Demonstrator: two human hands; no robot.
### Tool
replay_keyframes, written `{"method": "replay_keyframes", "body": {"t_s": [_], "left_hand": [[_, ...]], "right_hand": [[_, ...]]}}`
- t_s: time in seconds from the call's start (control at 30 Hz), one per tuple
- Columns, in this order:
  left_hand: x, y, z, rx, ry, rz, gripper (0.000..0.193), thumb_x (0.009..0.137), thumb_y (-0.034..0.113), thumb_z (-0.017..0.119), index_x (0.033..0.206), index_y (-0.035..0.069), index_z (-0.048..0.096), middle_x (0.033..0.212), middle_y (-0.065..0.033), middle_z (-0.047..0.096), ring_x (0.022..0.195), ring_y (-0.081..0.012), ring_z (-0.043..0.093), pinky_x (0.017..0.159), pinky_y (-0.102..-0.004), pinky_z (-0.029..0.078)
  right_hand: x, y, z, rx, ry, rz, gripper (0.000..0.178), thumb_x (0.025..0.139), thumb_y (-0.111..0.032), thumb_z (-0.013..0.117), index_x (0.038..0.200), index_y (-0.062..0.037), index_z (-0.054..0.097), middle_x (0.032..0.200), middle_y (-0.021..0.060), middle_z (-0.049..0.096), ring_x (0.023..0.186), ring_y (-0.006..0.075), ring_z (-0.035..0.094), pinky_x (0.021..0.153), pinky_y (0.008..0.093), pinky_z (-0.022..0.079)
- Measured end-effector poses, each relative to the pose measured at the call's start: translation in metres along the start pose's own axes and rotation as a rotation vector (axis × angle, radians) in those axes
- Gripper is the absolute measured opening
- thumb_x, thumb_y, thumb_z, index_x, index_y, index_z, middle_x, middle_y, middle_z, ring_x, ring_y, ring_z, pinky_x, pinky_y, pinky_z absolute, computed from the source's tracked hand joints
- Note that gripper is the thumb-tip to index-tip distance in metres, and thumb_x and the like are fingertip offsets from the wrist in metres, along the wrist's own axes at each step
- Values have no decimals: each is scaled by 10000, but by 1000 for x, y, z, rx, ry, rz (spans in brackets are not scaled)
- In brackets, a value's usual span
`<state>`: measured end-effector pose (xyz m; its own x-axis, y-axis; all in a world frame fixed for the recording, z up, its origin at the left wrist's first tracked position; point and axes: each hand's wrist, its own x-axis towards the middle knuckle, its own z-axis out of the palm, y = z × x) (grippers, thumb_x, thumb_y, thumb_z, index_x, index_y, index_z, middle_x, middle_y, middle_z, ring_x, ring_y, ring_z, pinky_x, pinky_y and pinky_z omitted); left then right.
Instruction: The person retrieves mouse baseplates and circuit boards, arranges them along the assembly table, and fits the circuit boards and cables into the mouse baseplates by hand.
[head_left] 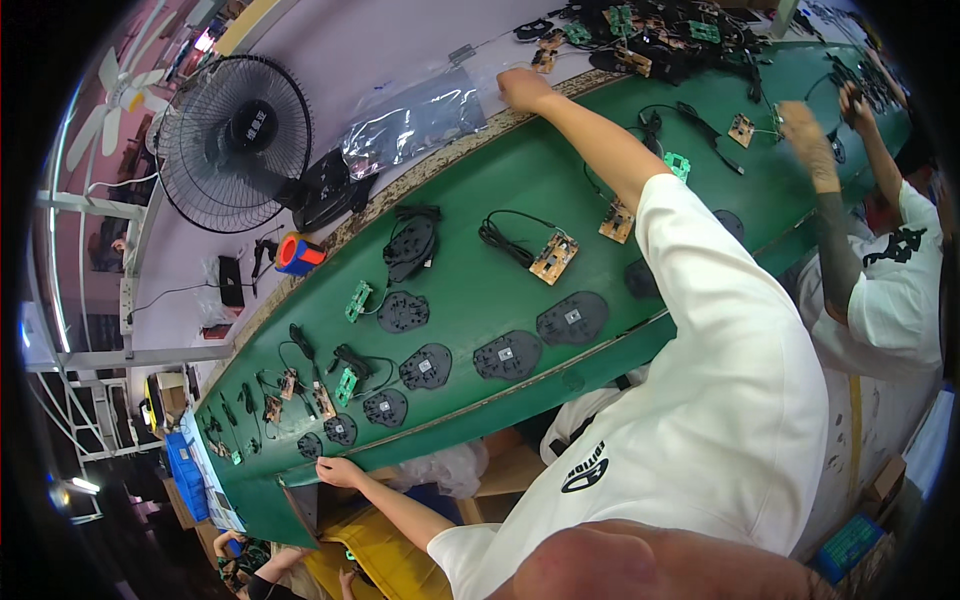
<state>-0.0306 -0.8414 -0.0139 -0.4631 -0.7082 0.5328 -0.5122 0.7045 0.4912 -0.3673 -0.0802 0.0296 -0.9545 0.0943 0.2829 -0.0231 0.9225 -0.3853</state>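
Your left hand (525, 88) is stretched past the far edge of the green belt (480, 290), fingers curled on the clear plastic bag (415, 122). Your right hand (340, 471) rests flat on the near edge, holding nothing, with open belt between the black base plates (507, 355).

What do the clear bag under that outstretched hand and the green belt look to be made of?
The crinkled see-through bag looks like thin glossy plastic film: it wrinkles and glints, with dark contents showing through. The long green conveyor belt looks like matte rubbery or vinyl sheet, smooth and seamless. The hand rests at the bag's edge.
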Motion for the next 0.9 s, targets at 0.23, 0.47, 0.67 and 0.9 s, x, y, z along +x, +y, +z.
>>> {"method": "replay_keyframes", "body": {"t_s": [0.23,0.47,0.67,0.9], "left_hand": [[2,5,-7,4,-41,-50,522,1038,391,430,1155,-65,656,1244,-253,604,1132,-410,545,990,-463,422],[-9,12,-2,9,-56,-97,541,1042,424,405,1169,-34,664,1230,-231,605,1141,-395,550,992,-457,423],[-13,23,-3,-40,-30,-128,529,1038,428,412,1165,-13,675,1225,-225,615,1147,-392,547,1002,-465,421],[-16,51,-12,-253,231,-9,432,1021,325,482,1107,-48,682,1159,-254,635,1094,-414,565,965,-485,432]], "right_hand": [[-22,-3,-29,-59,-66,-12,244,862,-184,659,1064,-48,669,1159,205,661,1095,389,630,928,486,514],[-47,-14,-45,8,-151,134,372,864,-271,715,1151,-41,660,1192,219,659,1144,389,621,969,470,508],[-54,-13,-49,2,-139,101,350,878,-260,690,1147,-39,656,1187,231,657,1128,384,630,964,462,510],[-45,5,-68,123,86,-15,241,867,-144,573,1069,-86,691,1059,210,701,1029,399,662,891,474,523]]}}
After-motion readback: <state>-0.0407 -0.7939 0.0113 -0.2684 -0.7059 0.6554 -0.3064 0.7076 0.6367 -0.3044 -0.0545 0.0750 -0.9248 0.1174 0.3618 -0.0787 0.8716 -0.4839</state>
